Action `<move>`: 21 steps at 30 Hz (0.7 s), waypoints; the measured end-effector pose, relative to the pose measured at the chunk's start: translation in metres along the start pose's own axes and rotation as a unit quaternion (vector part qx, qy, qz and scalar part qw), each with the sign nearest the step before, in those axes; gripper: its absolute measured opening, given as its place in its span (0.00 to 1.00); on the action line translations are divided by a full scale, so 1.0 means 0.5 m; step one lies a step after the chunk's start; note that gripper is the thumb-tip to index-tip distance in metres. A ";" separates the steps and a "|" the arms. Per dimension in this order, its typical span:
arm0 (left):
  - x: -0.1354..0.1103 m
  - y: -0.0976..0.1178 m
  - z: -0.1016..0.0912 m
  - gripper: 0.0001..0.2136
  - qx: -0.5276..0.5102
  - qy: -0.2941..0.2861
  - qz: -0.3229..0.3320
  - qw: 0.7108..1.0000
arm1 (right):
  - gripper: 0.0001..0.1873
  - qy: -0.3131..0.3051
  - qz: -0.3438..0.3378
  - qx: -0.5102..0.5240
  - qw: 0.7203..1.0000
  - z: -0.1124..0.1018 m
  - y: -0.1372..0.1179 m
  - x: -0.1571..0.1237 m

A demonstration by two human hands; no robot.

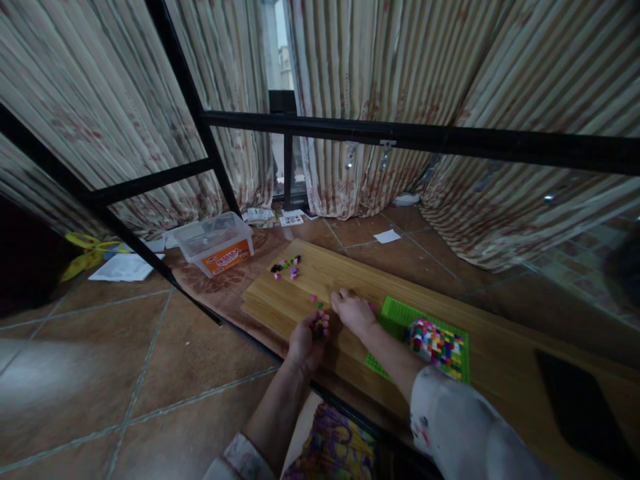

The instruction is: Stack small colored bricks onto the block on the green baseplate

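My left hand [307,340] is cupped at the near edge of the wooden tabletop [345,280], its fingers curled round several small coloured bricks. My right hand [351,309] lies palm down just beyond it, fingers bent onto the wood beside a few loose pink and green bricks [316,301]. To the right sits a green baseplate [395,317] with a block of multicoloured bricks [436,345] built on it. A small heap of dark, purple and green bricks [287,267] lies near the table's far left corner.
A clear plastic box with an orange label [217,243] stands on the tiled floor to the left. A black metal frame [400,137] crosses in front of striped curtains. Papers and a yellow object [87,253] lie at left. A dark flat object [580,407] rests at right.
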State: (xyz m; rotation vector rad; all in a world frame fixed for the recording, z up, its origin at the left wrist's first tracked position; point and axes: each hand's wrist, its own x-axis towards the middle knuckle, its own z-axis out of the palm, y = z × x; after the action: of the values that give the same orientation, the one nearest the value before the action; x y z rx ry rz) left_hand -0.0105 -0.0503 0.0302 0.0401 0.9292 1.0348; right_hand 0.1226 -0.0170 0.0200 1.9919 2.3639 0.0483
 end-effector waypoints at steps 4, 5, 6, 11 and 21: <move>0.000 -0.002 0.001 0.04 -0.006 -0.001 0.002 1.000 | 0.14 -0.009 -0.015 0.014 1.000 0.003 -0.004 0.002; 0.000 -0.002 0.001 0.04 -0.007 -0.001 0.003 1.000 | 0.14 -0.010 -0.014 0.021 1.000 0.004 -0.005 0.003; -0.001 -0.003 0.001 0.04 -0.008 -0.001 0.003 1.000 | 0.14 -0.010 -0.012 0.029 0.999 0.005 -0.006 0.004; -0.005 -0.004 0.000 0.04 -0.011 -0.001 0.004 1.000 | 0.12 0.011 0.010 0.104 0.994 0.012 -0.003 0.004; -0.015 -0.014 0.029 0.06 -0.052 -0.037 0.016 0.998 | 0.22 0.211 0.179 0.404 0.872 -0.008 -0.028 0.003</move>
State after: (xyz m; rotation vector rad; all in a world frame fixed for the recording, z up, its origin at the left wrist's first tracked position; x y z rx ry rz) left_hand 0.0027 -0.0541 0.0410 0.0075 0.8094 1.1034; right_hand 0.1083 -0.0178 0.0234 3.0596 2.4401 -0.6717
